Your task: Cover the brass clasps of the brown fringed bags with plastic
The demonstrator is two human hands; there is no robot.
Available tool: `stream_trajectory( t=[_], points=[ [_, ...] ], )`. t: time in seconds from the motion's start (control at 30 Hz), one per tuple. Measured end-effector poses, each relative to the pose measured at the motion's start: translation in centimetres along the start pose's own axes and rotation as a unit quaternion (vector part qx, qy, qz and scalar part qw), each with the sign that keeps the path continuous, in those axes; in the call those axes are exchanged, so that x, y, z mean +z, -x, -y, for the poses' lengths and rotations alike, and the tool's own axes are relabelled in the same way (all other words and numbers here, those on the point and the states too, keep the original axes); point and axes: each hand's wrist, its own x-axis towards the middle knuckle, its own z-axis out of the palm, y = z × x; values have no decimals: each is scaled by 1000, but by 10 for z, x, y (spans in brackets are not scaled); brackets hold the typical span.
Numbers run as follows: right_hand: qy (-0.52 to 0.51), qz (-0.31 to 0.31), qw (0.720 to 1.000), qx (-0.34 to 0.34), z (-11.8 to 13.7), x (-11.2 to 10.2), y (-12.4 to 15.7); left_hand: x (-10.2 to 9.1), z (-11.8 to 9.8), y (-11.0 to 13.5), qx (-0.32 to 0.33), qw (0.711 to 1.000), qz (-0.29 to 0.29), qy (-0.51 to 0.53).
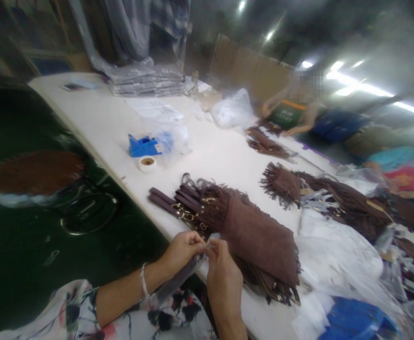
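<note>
My left hand (183, 249) and my right hand (223, 274) meet at the near edge of the white table (104, 123). Both pinch a thin clear plastic sleeve (178, 278) that covers a dark strap and hangs down toward my lap. Just beyond my fingers lies a pile of brown suede fringed bags (253, 231) with purple straps (173, 198) and gold chain links.
A blue tape dispenser (143, 145) and a roll of tape (147, 163) sit mid-table beside crumpled plastic bags (233, 111). More fringed bags (334, 198) and white wrapping (334, 250) lie to the right. Another person (292, 113) works at the far side. A round stool (33, 172) stands left.
</note>
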Motion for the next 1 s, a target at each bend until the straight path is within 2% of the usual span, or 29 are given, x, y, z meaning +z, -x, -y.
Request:
stream_trajectory(
  t=[0.17,0.27,0.4,0.47,0.53,0.6,0.67,0.77,0.83,0.9,0.93,1.0],
  points=[
    [-150,-14,985,84,-5,8,9,1,-5,-2,-35,999,-5,4],
    [-239,-45,961,128,-7,19,12,0,-6,-3,-49,999,1,2],
    [-394,-66,890,220,-13,43,16,-3,-5,-3,-50,999,4,-4],
    [-455,-62,848,267,-16,55,18,-4,-5,-2,-50,999,3,-9],
    [-491,-50,817,298,-18,63,18,-3,-4,0,-43,999,-4,-22],
    [-511,-40,801,310,-20,67,18,-2,-3,3,-19,998,-14,-51],
    [-531,-34,789,307,-20,65,17,-1,-3,6,32,994,-22,-102],
    [-577,-17,760,298,-18,58,18,1,-4,12,139,969,-40,-203],
    [-614,4,732,294,-15,52,21,1,-7,15,182,949,-47,-251],
    [-639,19,711,293,-12,47,23,-1,-10,17,182,942,-34,-281],
    [-640,23,709,296,-12,46,23,-1,-12,17,174,938,-23,-300],
    [-611,25,730,306,-12,45,21,-3,-17,16,166,920,3,-355]
  ],
)
